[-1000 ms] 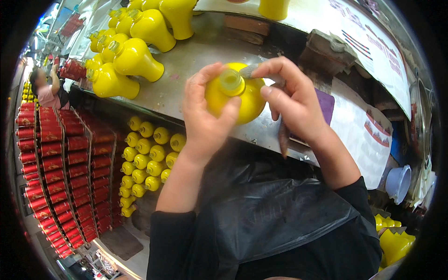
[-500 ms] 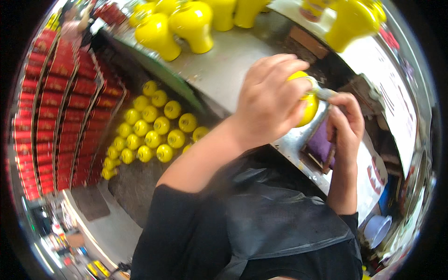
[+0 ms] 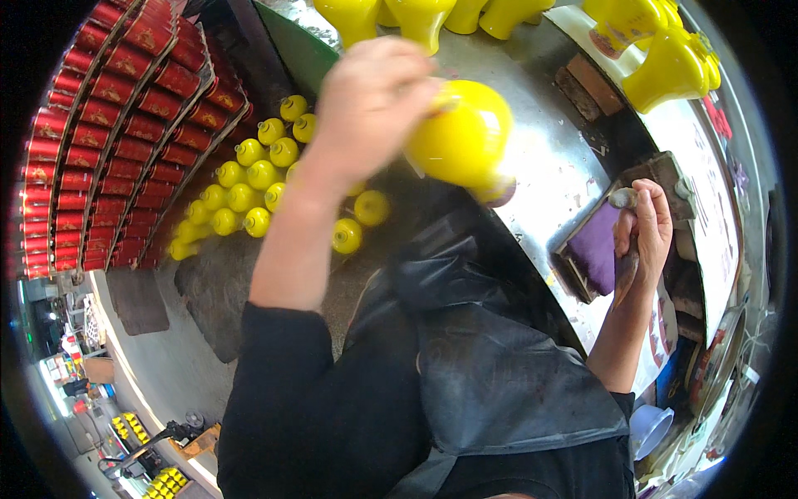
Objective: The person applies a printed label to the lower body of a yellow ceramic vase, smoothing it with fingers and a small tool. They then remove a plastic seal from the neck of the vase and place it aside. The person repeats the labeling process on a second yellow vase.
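Note:
My left hand [image 3: 370, 104], blurred by motion, is closed on one end of a glossy yellow vase [image 3: 465, 137]. The vase is held tilted in the air above the metal worktop, its unglazed brownish end pointing down and right. To the right, my right hand [image 3: 652, 224] is closed round a brush [image 3: 625, 198] with a pale rounded tip and a thin brown handle lying along the wrist. The brush is apart from the vase. Close beside that hand a purple pad [image 3: 594, 248] lies in a shallow dark frame.
Several yellow vases [image 3: 420, 21] stand at the worktop's far side, more [image 3: 669, 71] at far right. Rows of yellow jars [image 3: 262, 175] stand low on the left, beside a tall stack of red cylinders [image 3: 108, 116]. Bricks [image 3: 594, 83] lie on the worktop [image 3: 540, 125]. A pale bucket [image 3: 650, 431] is low right.
My left hand has swung left with the vase, away from the brush. My right hand has moved slightly right and down, still holding the brush. The whole view has turned.

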Demonstrator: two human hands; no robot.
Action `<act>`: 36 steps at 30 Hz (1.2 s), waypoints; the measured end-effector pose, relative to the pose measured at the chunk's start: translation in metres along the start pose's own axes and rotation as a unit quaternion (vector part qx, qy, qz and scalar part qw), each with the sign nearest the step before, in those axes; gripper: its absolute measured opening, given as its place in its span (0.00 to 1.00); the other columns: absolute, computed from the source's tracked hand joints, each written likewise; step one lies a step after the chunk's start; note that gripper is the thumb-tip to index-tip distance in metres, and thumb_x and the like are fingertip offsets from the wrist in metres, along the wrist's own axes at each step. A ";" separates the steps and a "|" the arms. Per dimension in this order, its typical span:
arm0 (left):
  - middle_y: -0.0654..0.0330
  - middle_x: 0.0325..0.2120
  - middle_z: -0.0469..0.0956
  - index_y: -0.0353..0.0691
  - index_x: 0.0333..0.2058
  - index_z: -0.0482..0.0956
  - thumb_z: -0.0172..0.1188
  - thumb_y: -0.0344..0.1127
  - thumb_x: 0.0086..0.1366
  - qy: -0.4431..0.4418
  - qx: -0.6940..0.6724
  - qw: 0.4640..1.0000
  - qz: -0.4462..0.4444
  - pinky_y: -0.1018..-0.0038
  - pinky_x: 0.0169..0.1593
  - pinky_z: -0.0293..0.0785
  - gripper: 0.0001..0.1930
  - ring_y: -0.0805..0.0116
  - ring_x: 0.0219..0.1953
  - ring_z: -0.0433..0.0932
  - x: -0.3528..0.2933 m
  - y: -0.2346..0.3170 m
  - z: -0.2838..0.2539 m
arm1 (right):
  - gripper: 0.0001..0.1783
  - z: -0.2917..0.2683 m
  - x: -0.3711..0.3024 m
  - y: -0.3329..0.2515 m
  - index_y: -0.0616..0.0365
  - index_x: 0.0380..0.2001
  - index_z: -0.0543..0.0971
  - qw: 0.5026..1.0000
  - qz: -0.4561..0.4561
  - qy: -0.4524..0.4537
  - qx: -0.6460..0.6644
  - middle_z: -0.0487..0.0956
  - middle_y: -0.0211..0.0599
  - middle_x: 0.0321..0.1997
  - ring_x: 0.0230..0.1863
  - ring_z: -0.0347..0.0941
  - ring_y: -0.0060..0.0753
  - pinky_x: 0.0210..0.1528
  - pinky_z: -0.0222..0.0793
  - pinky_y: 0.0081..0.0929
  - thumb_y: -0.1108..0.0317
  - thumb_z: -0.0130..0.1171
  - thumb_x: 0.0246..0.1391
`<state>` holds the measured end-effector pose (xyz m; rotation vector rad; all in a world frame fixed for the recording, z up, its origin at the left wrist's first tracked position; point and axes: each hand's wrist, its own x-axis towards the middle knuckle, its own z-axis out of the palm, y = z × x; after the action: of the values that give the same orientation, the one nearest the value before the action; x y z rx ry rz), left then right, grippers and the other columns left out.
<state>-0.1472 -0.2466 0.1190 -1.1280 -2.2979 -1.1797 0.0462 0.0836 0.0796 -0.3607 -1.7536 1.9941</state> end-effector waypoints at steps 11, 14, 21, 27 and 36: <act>0.46 0.30 0.81 0.34 0.26 0.82 0.63 0.41 0.59 -0.038 0.276 0.883 -0.378 0.52 0.43 0.73 0.14 0.43 0.38 0.79 -0.229 -0.065 -0.120 | 0.32 0.029 0.037 0.008 0.60 0.53 0.75 0.991 0.075 -0.114 0.002 0.81 0.39 0.37 0.15 0.62 0.14 0.14 0.54 0.13 0.40 0.39 0.76; 0.44 0.31 0.82 0.34 0.24 0.85 0.64 0.43 0.58 -0.033 0.332 0.802 -0.496 0.51 0.44 0.75 0.16 0.43 0.37 0.81 -0.304 -0.092 -0.107 | 0.31 0.040 0.052 0.013 0.58 0.54 0.75 0.963 0.108 -0.244 0.027 0.85 0.41 0.41 0.10 0.57 0.15 0.13 0.53 0.15 0.41 0.37 0.77; 0.44 0.36 0.85 0.41 0.31 0.91 0.66 0.47 0.58 -0.097 0.321 0.699 -0.632 0.55 0.47 0.80 0.16 0.44 0.39 0.84 -0.439 -0.150 -0.041 | 0.30 0.062 0.056 0.012 0.56 0.47 0.76 0.969 0.181 -0.163 -0.039 0.72 0.31 0.17 0.08 0.57 0.15 0.11 0.52 0.16 0.41 0.35 0.78; 0.44 0.36 0.85 0.41 0.35 0.91 0.63 0.51 0.63 -0.099 0.359 0.675 -0.637 0.55 0.47 0.80 0.18 0.45 0.39 0.85 -0.494 -0.190 0.008 | 0.34 0.069 0.047 0.021 0.54 0.47 0.77 0.960 0.261 -0.094 -0.026 0.63 0.26 0.09 0.06 0.53 0.18 0.11 0.50 0.19 0.37 0.31 0.77; 0.43 0.37 0.84 0.47 0.38 0.92 0.59 0.49 0.67 -0.130 0.290 0.691 -0.650 0.54 0.48 0.79 0.16 0.44 0.41 0.84 -0.517 -0.214 0.043 | 0.37 0.071 0.003 0.038 0.52 0.47 0.77 0.912 0.338 -0.228 -0.039 0.83 0.38 0.35 0.11 0.57 0.17 0.13 0.49 0.17 0.30 0.32 0.73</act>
<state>0.0206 -0.5464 -0.3251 0.8447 -3.3112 -0.3648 0.0029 0.0204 0.0533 -0.6377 -2.2091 2.6603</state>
